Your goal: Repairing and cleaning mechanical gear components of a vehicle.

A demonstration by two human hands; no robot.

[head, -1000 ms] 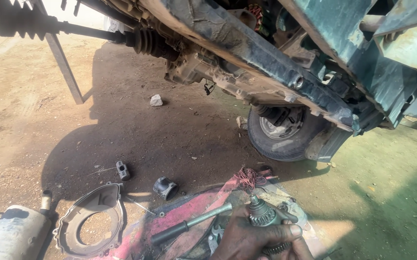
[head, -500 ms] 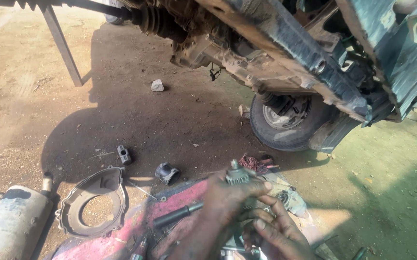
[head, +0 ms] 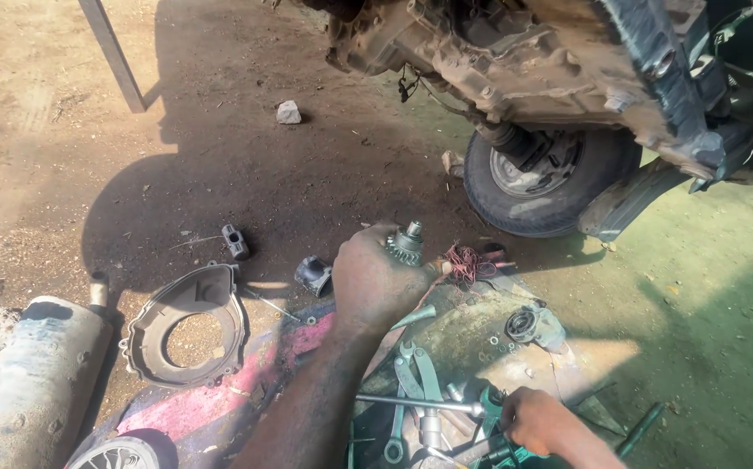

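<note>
— What have you got nearest you?

— Your right hand (head: 540, 419), low at the bottom edge, fingers wrapped tight round the teal handle of a tool (head: 491, 406). Its long metal shaft runs out to your left, lying across the spanners (head: 416, 382) on the dirty mat (head: 220, 395).

— And your left hand?

— Your left hand (head: 376, 280) is farther out, fingers clamped on a small geared part (head: 406, 245). You hold it off the ground, its stub end pointing up and away from you, so its long axis stands roughly upright. It sits ahead and to the left of your right hand, well apart from the tool.

— What's around it?

— A round housing (head: 528, 326) lies near on the right, a ring-shaped cover (head: 187, 323) on the left beside a grey cylinder (head: 33, 382). Beyond, the dirt ground (head: 220, 174), then the wheel (head: 550, 178) under the raised vehicle (head: 515, 61).
</note>
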